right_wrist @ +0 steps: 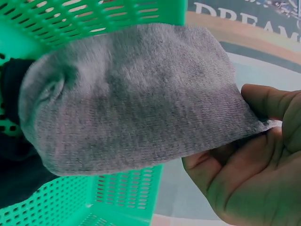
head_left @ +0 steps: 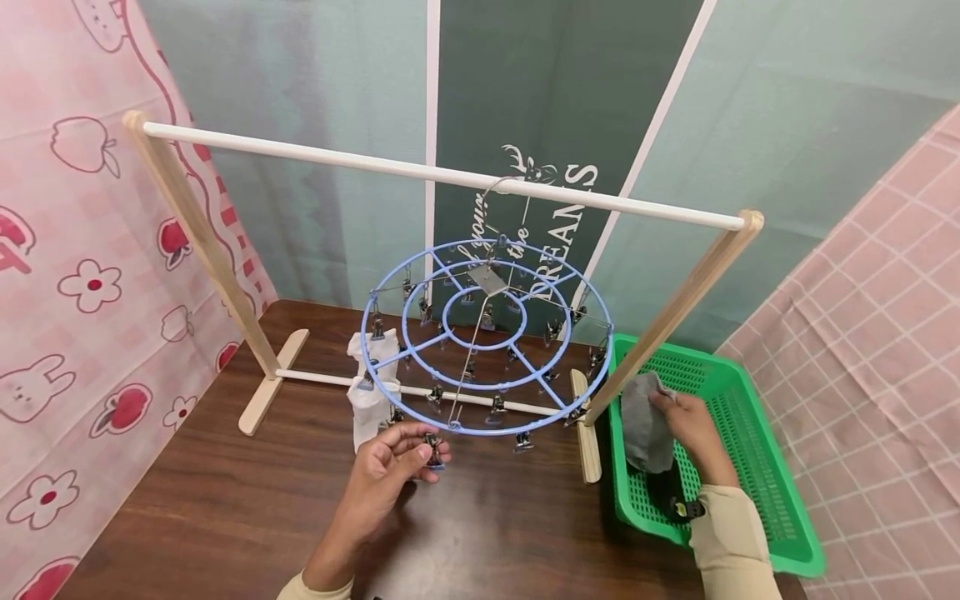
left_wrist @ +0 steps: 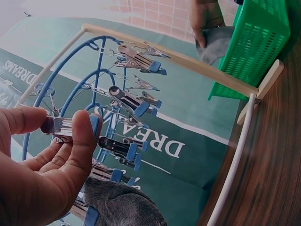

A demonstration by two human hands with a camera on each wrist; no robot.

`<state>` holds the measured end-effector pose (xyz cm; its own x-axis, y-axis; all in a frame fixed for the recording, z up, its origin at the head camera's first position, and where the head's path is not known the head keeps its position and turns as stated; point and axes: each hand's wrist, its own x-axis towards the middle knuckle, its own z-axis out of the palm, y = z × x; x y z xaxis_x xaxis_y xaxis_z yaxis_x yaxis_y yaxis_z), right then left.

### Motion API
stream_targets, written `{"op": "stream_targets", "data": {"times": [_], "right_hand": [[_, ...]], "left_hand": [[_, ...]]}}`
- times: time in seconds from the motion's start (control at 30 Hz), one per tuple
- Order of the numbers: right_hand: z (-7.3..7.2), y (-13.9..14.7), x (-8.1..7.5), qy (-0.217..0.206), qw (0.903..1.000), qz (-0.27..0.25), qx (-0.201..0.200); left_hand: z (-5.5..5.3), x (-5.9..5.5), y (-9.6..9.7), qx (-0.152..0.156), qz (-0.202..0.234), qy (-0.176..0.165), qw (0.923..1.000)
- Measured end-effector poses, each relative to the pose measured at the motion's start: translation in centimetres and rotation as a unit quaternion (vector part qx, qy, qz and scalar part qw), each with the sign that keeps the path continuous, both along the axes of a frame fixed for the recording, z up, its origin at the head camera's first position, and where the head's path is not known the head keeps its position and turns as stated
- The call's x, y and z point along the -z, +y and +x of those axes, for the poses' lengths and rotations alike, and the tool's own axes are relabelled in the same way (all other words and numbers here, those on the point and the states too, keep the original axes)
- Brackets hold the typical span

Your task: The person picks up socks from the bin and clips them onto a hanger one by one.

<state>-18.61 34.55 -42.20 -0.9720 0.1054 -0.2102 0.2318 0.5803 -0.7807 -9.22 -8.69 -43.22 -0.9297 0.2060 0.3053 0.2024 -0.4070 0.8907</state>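
Observation:
My left hand (head_left: pixel 386 467) pinches a metal clip (left_wrist: pixel 63 128) with blue tips, on the near rim of a round blue clip hanger (head_left: pixel 480 432). At the right, my right hand (head_left: pixel 693 429) holds a grey sock (right_wrist: pixel 136 103) by one end, between thumb and fingers. The sock hangs over a green basket (head_left: pixel 795 533). Black cloth (right_wrist: pixel 21 165) lies in the basket beneath it. Whitish socks (head_left: pixel 371 408) hang at the hanger's left side; in the left wrist view, dark grey fabric (left_wrist: pixel 124 205) shows beside the lower clips.
The hanger hooks over a white rod (head_left: pixel 315 152) on a wooden stand (head_left: pixel 202 250). Several other clips dangle around its rings. A lower white bar (head_left: pixel 315 379) joins the stand's feet on the brown table (head_left: pixel 225 517). Printed cloths surround the table.

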Motion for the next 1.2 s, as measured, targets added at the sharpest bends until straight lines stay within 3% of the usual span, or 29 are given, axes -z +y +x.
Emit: {"op": "stream_targets", "data": {"times": [0.23,0.43,0.83,1.2], "right_hand": [[1.2,-0.9,-1.0,0.08,0.9957,0.043,0.019],[2.4,-1.7,-2.0,0.118,0.9911,0.052,0.034],[4.6,-3.7,-4.2,0.126,0.9909,0.037,0.027],[6.5,-5.3,-4.8,0.147,0.989,0.011,-0.008]], "left_hand": [[0.0,0.0,0.1,-0.004,0.006,-0.003,1.0],[0.2,0.2,0.1,-0.002,0.009,-0.014,0.9999],[0.0,0.3,0.0,0.005,-0.004,-0.011,0.9999],[-0.2,0.2,0.3,0.01,0.006,-0.005,0.9999]]}}
